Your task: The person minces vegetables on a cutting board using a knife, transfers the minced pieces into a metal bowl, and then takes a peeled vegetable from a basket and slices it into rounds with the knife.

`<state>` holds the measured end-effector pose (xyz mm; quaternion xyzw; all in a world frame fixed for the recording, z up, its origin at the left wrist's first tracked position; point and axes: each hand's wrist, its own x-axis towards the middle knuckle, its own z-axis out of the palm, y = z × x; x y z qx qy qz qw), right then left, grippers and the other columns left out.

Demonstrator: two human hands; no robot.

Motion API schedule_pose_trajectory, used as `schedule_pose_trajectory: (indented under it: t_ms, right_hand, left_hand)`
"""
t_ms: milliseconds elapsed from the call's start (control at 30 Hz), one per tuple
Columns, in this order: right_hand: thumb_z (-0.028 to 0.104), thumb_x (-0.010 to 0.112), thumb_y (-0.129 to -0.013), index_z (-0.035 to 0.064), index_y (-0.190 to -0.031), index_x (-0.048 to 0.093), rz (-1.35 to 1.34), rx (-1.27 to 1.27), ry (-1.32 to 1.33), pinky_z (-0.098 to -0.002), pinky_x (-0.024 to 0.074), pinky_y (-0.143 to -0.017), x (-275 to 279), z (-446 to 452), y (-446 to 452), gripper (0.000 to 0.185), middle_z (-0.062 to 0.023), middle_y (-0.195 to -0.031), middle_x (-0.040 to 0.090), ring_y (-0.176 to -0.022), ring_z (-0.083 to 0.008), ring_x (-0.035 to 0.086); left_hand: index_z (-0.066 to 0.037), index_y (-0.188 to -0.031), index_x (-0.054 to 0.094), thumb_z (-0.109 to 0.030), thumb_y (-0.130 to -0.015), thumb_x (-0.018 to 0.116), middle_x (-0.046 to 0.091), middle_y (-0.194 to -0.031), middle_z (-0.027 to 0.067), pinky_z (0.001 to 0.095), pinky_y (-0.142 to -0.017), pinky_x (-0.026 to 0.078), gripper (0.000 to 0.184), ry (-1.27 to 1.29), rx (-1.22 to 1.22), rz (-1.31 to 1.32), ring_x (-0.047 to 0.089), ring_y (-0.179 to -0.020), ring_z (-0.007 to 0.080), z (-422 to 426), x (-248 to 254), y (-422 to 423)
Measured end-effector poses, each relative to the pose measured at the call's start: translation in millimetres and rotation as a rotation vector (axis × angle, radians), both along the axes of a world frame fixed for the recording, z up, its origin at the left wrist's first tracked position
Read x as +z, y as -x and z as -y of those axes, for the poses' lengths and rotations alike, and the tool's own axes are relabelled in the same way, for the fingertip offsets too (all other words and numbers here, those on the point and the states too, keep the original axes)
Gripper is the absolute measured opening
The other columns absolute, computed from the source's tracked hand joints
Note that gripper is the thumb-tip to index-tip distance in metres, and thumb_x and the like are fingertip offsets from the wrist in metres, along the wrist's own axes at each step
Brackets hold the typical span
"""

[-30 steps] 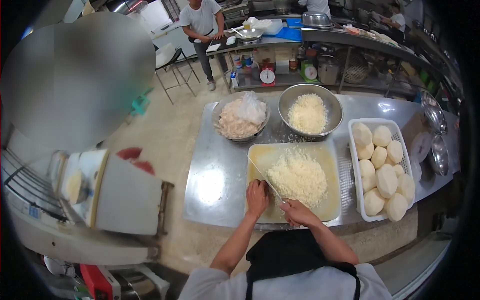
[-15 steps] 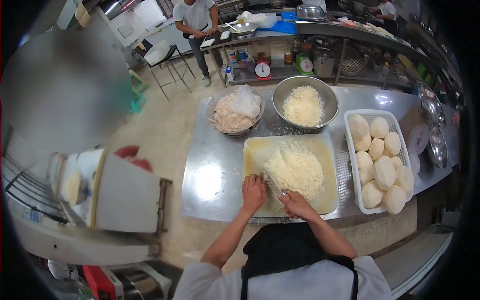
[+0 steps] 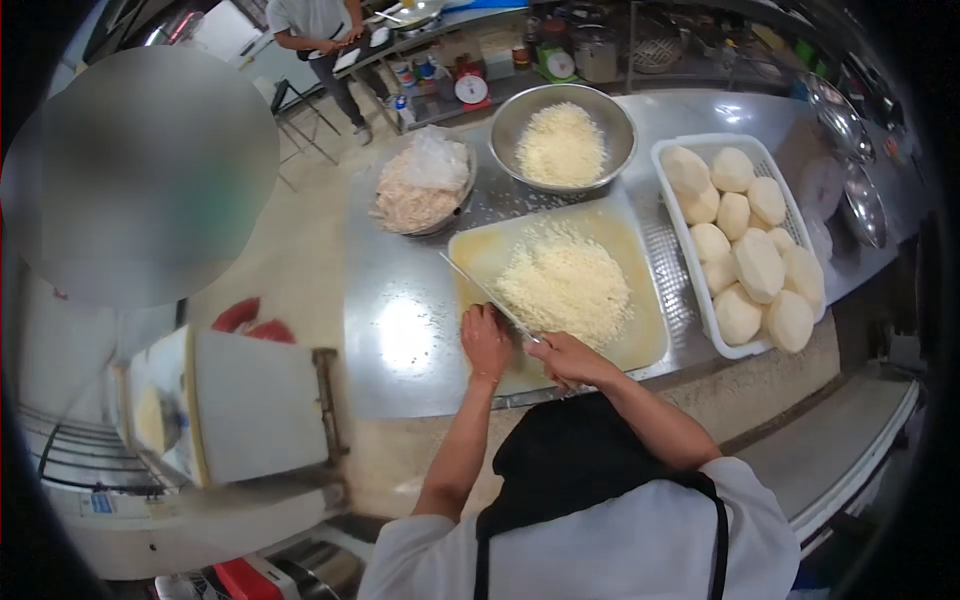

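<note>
My right hand (image 3: 568,360) is closed round the handle of a knife (image 3: 488,296), whose long blade points up and left across the cutting board (image 3: 640,340). My left hand (image 3: 486,338) rests on the board's left part beside the blade, fingers bent and close together; whatever lies under them is hidden. A heap of finely chopped pale food (image 3: 565,285) covers the middle of the board, right of the knife. Behind the board is a steel bowl (image 3: 505,115) with more of the chopped food (image 3: 562,145).
A bowl of pinkish pieces (image 3: 412,190) with a plastic bag (image 3: 437,162) stands at the back left. A white basket (image 3: 690,262) of peeled pale roots (image 3: 759,265) is at right. Metal bowls (image 3: 862,205) lie farther right. Another person (image 3: 318,30) stands at a far counter.
The camera view has shifted, so the table and board appear higher and tilted. My right hand still holds the knife, and my left hand stays beside the blade.
</note>
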<state>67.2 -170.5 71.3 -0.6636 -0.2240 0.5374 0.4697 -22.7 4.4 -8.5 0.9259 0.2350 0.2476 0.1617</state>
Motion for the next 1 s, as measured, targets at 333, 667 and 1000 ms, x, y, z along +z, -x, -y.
schedule_pose_trajectory:
  t_ms: [333,667,1000]
  right_hand:
    - [0.048,0.052,-0.103,0.0,-0.083,0.057,0.084,0.029,0.077,-0.0354,0.0475,-0.045,25.3,-5.3,-1.5,0.052,-0.0077,-0.058,0.057,-0.045,-0.0195,0.059]
    - [0.049,0.053,-0.103,0.0006,-0.079,0.057,0.026,0.046,0.087,-0.0358,0.0468,-0.045,4.0,-5.5,4.8,0.054,-0.0097,-0.059,0.058,-0.047,-0.0192,0.06]
    - [0.05,0.054,-0.103,-0.0008,-0.09,0.059,0.05,0.015,0.097,-0.0347,0.0475,-0.046,14.3,-7.2,-2.5,0.052,-0.0101,-0.065,0.06,-0.049,-0.018,0.059]
  left_hand:
    - [-0.003,-0.099,0.06,-0.005,-0.082,0.063,0.055,-0.094,0.017,0.0506,-0.079,0.045,0.018,-0.021,0.004,-0.009,0.055,-0.09,0.0395,-4.6,-0.9,8.7]
    - [0.002,-0.101,0.06,-0.005,-0.081,0.065,0.055,-0.095,0.0208,0.053,-0.08,0.045,0.022,-0.12,-0.055,0.177,0.055,-0.091,0.0427,-10.6,-22.9,13.2]
    - [0.0,-0.111,0.065,-0.002,-0.084,0.063,0.057,-0.094,0.0178,0.0491,-0.08,0.046,0.026,0.012,-0.07,0.084,0.055,-0.091,0.039,-7.8,-4.6,21.2]
